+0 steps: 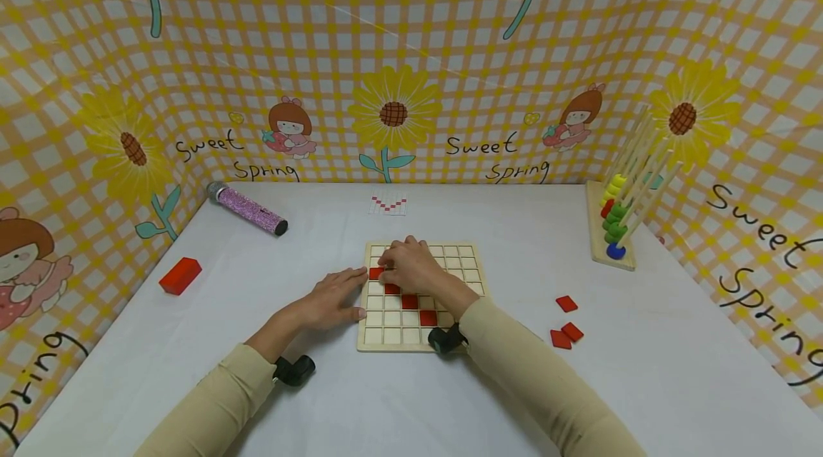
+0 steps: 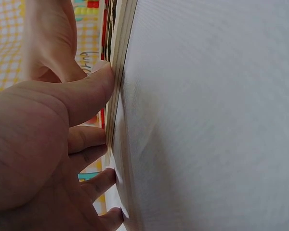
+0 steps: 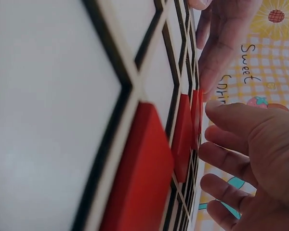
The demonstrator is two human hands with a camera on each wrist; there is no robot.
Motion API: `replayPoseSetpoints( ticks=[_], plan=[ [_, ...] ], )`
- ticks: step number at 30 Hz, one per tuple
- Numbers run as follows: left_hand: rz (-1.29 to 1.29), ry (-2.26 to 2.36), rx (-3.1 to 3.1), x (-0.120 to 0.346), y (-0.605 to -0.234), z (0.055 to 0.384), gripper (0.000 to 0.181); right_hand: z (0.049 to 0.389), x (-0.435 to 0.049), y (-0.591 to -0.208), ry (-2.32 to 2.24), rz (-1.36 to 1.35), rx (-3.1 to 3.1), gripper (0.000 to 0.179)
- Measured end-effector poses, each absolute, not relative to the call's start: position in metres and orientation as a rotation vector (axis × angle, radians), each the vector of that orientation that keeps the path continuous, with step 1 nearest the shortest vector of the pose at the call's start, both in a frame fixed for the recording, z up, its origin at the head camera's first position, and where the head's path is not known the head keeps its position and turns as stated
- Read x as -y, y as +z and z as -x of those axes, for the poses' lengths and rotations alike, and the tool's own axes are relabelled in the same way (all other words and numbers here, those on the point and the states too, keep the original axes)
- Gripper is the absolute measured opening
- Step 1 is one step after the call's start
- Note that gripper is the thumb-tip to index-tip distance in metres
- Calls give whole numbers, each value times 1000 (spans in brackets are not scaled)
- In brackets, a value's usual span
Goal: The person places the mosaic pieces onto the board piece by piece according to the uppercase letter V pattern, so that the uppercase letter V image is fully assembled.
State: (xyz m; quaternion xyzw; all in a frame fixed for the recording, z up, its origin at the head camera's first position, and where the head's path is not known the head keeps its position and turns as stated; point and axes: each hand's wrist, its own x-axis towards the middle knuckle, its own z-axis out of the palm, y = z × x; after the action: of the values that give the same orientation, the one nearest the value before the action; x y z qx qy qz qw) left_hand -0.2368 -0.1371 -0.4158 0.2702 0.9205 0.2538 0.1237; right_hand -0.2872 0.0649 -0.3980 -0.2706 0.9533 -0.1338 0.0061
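Observation:
A wooden grid board (image 1: 379, 336) lies on the white table, with several red square tiles (image 1: 409, 302) set in its cells in a diagonal line. My right hand (image 1: 411, 268) is over the board's upper left part, its thumb and fingertips close to the leftmost red tile (image 1: 376, 273). In the right wrist view, that hand's fingers (image 3: 226, 159) are loosely bent near the board surface, with no tile seen between them. My left hand (image 1: 331, 300) rests at the board's left edge; in the left wrist view its thumb (image 2: 94, 91) touches the wooden side.
Three loose red tiles (image 1: 566, 303) lie right of the board. Behind it is a small card (image 1: 388, 205) with a red V-shaped pattern on a grid. A glittery pink microphone (image 1: 247, 209) and a red block (image 1: 181, 276) are at left, a bead-and-peg stand (image 1: 614, 228) at right.

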Motion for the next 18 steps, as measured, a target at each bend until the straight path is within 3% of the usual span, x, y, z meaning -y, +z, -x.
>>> replayPoseSetpoints(
  ticks=[18],
  plan=[
    [-764,753,-2689,137,-417,237,70,259,-104,-379,-580,880,-3048,31]
  ],
)
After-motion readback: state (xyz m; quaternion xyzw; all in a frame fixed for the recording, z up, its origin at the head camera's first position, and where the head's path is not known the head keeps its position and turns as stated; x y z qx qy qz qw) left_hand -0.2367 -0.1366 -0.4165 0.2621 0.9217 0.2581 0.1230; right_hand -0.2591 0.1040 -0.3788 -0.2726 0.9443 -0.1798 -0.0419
